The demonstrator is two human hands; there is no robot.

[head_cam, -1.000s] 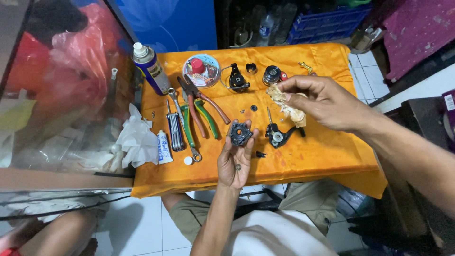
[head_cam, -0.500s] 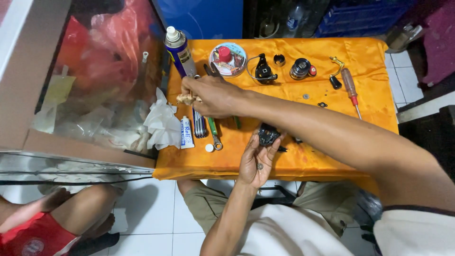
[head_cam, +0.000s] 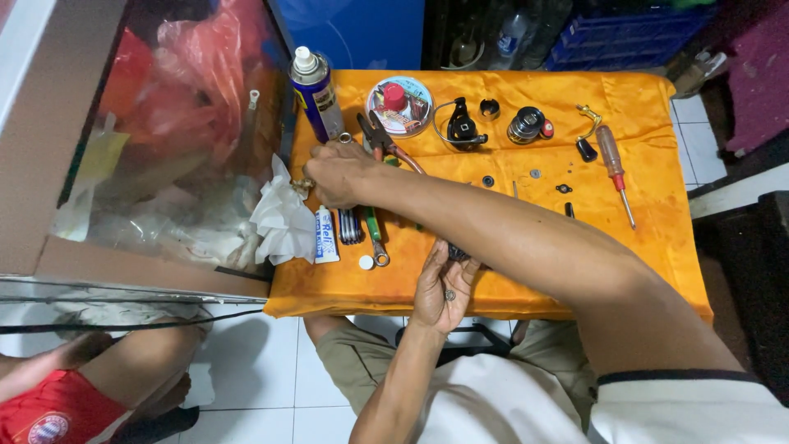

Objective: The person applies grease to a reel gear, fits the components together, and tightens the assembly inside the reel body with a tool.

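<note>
- Reaching further left than half a second ago, my right hand [head_cam: 341, 171] now sits closed beside the white tissue [head_cam: 282, 215], at the bench's left edge.
- Left hand [head_cam: 441, 288] cups the dark reel part [head_cam: 458, 253], near edge.
- Next, I judge, a careful wipe of that part.

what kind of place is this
Probably a small home or street-side repair spot: a little table under an orange cloth, hand tools like pliers and a screwdriver, a spray can, tiled floor.
</note>
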